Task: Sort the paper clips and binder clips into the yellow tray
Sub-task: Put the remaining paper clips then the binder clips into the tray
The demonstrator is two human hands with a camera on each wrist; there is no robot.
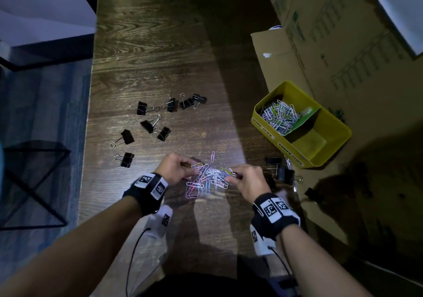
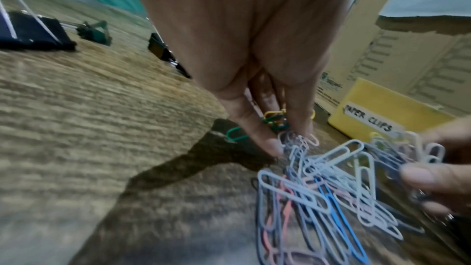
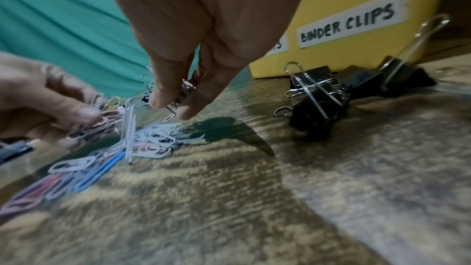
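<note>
A pile of coloured paper clips [image 1: 208,178] lies on the dark wood table [image 1: 160,45] close to me. My left hand [image 1: 193,169] pinches clips at the pile's left side, seen close up as the left hand [image 2: 288,138] with paper clips [image 2: 318,188] hanging from its fingers. My right hand [image 1: 230,177] pinches clips at the right side; up close the right hand [image 3: 170,106] has a clip between thumb and finger. Several black binder clips [image 1: 158,118] are scattered further out. The yellow tray [image 1: 336,122] stands at the right, with paper clips [image 1: 279,115] in its far compartment.
More binder clips [image 1: 282,170] lie beside the tray's near corner, the same binder clips [image 3: 318,96] under its "BINDER CLIPS" label. Cardboard boxes [image 1: 332,45] line the table's right side. The table's left edge drops to the floor, where a black wire frame [image 1: 34,182] stands.
</note>
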